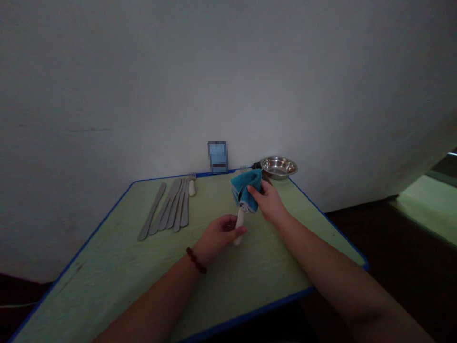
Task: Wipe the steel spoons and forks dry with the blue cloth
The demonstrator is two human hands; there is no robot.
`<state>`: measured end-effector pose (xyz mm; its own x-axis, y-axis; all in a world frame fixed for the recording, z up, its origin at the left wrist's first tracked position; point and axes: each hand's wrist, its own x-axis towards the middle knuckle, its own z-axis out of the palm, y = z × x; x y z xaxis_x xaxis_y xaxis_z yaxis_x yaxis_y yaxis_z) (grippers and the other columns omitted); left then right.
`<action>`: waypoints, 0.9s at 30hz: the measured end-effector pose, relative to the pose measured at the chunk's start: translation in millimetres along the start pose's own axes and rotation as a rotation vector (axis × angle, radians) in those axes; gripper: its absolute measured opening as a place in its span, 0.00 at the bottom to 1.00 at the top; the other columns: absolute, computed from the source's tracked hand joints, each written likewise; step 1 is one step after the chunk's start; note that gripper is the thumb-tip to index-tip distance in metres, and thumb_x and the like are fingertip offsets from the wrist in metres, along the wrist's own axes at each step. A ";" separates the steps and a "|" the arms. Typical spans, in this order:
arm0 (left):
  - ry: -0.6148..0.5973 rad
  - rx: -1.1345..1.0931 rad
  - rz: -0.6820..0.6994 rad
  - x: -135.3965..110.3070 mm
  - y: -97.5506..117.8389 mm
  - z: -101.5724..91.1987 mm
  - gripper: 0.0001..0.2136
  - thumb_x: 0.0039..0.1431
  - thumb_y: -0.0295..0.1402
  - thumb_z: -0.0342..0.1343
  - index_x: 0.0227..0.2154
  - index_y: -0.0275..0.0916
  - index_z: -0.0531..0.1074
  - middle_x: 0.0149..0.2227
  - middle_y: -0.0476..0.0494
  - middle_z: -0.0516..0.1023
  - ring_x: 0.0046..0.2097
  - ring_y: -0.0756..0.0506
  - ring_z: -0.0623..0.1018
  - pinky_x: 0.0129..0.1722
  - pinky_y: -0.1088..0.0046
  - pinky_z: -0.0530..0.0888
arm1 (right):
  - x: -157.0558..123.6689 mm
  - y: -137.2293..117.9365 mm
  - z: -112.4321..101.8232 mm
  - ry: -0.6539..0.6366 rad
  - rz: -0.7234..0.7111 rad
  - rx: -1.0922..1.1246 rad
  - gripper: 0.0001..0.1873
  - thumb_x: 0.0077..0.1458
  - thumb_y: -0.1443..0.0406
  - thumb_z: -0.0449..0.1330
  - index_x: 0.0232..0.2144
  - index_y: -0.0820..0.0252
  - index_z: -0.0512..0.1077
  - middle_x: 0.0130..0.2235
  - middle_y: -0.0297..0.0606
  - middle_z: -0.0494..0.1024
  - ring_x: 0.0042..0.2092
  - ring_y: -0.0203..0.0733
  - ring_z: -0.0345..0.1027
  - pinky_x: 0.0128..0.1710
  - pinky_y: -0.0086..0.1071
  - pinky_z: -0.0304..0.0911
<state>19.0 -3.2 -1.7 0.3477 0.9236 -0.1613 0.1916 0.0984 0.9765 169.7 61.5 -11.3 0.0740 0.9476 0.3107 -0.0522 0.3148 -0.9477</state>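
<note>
My left hand is closed around the pale handle of a white-handled utensil, held at a slant above the table. Its upper end is wrapped in a blue cloth, so the kind of utensil is hidden. My right hand pinches the cloth around that end, thumb on the near side. To the left lie several metal table knives, fanned out roughly side by side. Just right of them rests a fork with a white handle, tines toward the wall.
A shiny metal bowl stands at the back right corner. Beside it are fork tines and a dark object, both partly covered by the cloth. A blurred phone-like screen leans on the wall. The green table has a blue edge.
</note>
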 end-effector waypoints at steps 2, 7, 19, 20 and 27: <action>0.010 0.018 0.000 -0.4 0.7 0.0 0.11 0.40 0.37 0.57 0.25 0.36 0.67 0.25 0.50 0.70 0.27 0.51 0.70 0.28 0.74 0.66 | 0.1 0.0 -0.3 0.007 -0.013 -0.020 0.13 0.41 0.56 0.58 0.30 0.57 0.69 0.30 0.35 0.73 0.31 0.39 0.67 0.34 0.37 0.64; 0.009 0.035 -0.002 -1.0 0.6 0.3 0.10 0.40 0.37 0.57 0.24 0.36 0.66 0.24 0.51 0.70 0.27 0.51 0.70 0.28 0.75 0.66 | 2.1 0.8 -3.8 0.061 -0.090 -0.133 0.14 0.42 0.56 0.57 0.31 0.56 0.68 0.30 0.34 0.74 0.32 0.39 0.67 0.36 0.37 0.64; 0.087 0.032 0.037 1.9 -3.3 -3.3 0.11 0.42 0.38 0.56 0.26 0.36 0.68 0.26 0.48 0.73 0.29 0.49 0.72 0.30 0.73 0.67 | 7.5 -5.6 -1.1 0.178 0.039 0.302 0.14 0.39 0.59 0.59 0.31 0.57 0.68 0.35 0.33 0.75 0.37 0.38 0.68 0.40 0.36 0.62; 0.101 0.030 0.049 2.3 -3.6 -3.7 0.11 0.42 0.38 0.56 0.27 0.36 0.68 0.26 0.48 0.73 0.29 0.49 0.72 0.31 0.73 0.67 | 7.2 -5.6 -0.4 0.175 0.055 0.320 0.14 0.39 0.59 0.59 0.31 0.57 0.68 0.35 0.34 0.75 0.37 0.38 0.68 0.40 0.36 0.62; 0.133 -0.058 0.086 2.6 -3.9 -3.4 0.12 0.42 0.38 0.56 0.27 0.35 0.68 0.26 0.48 0.72 0.29 0.49 0.71 0.31 0.71 0.67 | -2.2 -11.5 9.0 0.110 0.239 0.411 0.13 0.35 0.60 0.62 0.28 0.58 0.68 0.30 0.33 0.75 0.33 0.38 0.68 0.37 0.36 0.63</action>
<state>16.0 0.1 -5.4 0.2354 0.9701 -0.0599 0.1114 0.0343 0.9932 161.2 56.3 -0.5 0.1160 0.9916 0.0577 -0.4677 0.1058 -0.8775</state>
